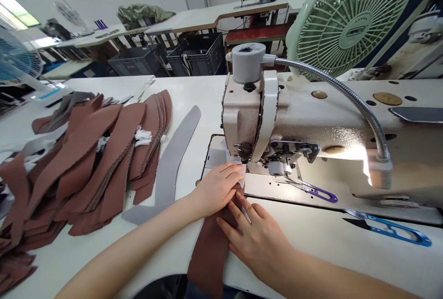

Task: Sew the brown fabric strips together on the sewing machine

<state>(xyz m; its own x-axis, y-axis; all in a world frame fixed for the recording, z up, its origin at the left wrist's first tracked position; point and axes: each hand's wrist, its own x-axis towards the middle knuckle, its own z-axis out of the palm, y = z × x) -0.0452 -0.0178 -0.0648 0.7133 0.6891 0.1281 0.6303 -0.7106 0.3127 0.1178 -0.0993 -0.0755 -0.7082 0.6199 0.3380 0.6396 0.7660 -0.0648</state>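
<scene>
A long brown strip (208, 255) of leather-like material runs from the table's front edge up to the sewing machine (249, 114). My left hand (218, 189) lies flat on its upper part, fingers stretched toward the needle area. Pale grey material (241, 178) shows under those fingertips, close to the presser foot, which is partly hidden. Just below, my right hand (258, 236) rests on the strip's right edge with its fingers spread. A thin grey sliver (246, 215) shows between its fingers; what it belongs to I cannot make out.
Left lie piles of brown pieces (114, 165) and a curved grey piece (175, 156). Purple thread snips (320, 192) lie on the machine bed, blue snips (398, 231) on the table at right. A green fan (353, 26) stands behind the machine; dark crates (197, 52) are beyond the table.
</scene>
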